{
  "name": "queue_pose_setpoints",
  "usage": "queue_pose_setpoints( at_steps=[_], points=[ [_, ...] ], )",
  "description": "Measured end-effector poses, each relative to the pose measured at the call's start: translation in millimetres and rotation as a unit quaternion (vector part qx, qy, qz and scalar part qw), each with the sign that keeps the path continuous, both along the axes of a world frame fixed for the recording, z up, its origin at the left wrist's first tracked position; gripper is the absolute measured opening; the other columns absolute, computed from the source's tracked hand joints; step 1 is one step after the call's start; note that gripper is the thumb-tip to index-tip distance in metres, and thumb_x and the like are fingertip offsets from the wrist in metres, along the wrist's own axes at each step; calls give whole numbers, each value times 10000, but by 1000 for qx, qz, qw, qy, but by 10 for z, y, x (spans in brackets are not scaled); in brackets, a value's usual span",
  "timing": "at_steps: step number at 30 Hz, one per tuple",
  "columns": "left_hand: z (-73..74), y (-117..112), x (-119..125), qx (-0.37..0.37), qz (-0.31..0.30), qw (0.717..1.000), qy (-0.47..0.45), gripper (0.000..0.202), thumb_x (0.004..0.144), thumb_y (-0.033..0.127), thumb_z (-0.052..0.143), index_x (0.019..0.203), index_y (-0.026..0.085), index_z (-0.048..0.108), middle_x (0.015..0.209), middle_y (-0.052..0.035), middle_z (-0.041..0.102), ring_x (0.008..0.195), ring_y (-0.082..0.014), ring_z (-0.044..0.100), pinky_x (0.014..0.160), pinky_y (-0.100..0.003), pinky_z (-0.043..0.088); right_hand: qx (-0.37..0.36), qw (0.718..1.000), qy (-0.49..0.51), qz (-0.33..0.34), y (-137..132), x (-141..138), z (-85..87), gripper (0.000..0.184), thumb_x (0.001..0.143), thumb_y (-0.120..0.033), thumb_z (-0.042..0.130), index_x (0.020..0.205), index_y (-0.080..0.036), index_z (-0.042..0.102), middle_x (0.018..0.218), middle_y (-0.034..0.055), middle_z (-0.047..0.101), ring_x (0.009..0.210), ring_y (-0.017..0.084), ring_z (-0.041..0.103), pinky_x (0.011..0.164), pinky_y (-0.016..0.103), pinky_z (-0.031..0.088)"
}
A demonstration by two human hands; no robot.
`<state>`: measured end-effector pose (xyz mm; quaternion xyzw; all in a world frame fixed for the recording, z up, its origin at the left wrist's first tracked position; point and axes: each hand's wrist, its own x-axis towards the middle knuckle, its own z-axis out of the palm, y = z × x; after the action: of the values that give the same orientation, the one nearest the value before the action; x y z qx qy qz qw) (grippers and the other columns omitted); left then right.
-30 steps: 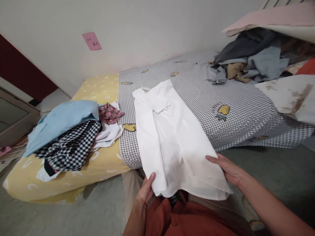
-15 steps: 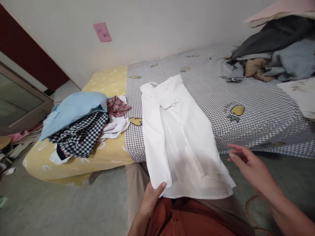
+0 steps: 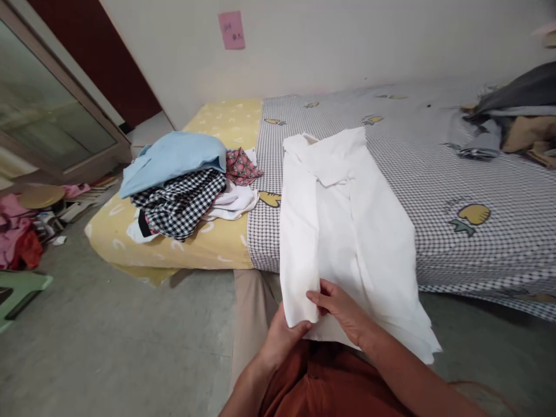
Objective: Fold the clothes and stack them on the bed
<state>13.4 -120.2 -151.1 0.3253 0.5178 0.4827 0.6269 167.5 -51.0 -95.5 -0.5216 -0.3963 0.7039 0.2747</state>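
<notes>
A white shirt (image 3: 382,231) lies lengthwise over the bed's edge, its collar end away from me and its lower end on my lap. Its left side is folded inward as a long strip. My left hand (image 3: 284,336) grips the bottom left corner of that strip, thumb on top and fingers beneath. My right hand (image 3: 341,307) reaches across the shirt and pinches the strip's inner edge between thumb and fingers, just above the left hand. Some right fingertips are hidden by the cloth.
Left on the yellow sheet (image 3: 217,252) sits a clothes pile with a light blue garment (image 3: 174,159) and a checked garment (image 3: 186,202). More clothes, one dark grey (image 3: 521,87), lie at the right on the checked sheet (image 3: 438,191). A green stool (image 3: 26,289) stands at lower left.
My right hand has come in from the right side and taken hold of the folded strip's edge. The left hand keeps its grip. The view has swung left.
</notes>
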Motion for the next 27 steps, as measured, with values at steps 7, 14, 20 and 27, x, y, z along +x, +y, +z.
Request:
queue_pose_setpoints(
  at_steps=[7,14,20,27],
  points=[
    [46,-76,197,-16,40,967,250,127,806,277,613,912,206,619,927,-105,767,844,-250,693,774,-347,501,11,997,31,-64,-23,25,208,568,674,-536,838,1097,-199,664,982,62,751,938,262,658,782,351,519],
    [45,-204,183,-52,54,936,344,84,819,249,559,752,254,508,760,-48,715,709,-196,623,657,-276,410,87,989,-95,-69,-69,186,22,382,735,-530,740,894,-231,563,787,-4,669,751,209,627,653,309,503],
    [107,-219,196,-46,69,955,285,127,822,358,537,785,238,557,765,-33,708,721,-191,612,669,-272,421,155,951,-265,36,-98,333,-258,655,789,-384,624,1404,-278,423,890,-20,660,692,197,645,596,311,496],
    [32,-237,205,-28,135,970,198,234,733,417,629,667,226,513,646,33,542,644,-137,473,608,-242,392,450,776,-439,50,-199,314,-131,593,896,-173,498,1469,-327,509,1055,63,569,824,211,617,677,336,499]
  ],
)
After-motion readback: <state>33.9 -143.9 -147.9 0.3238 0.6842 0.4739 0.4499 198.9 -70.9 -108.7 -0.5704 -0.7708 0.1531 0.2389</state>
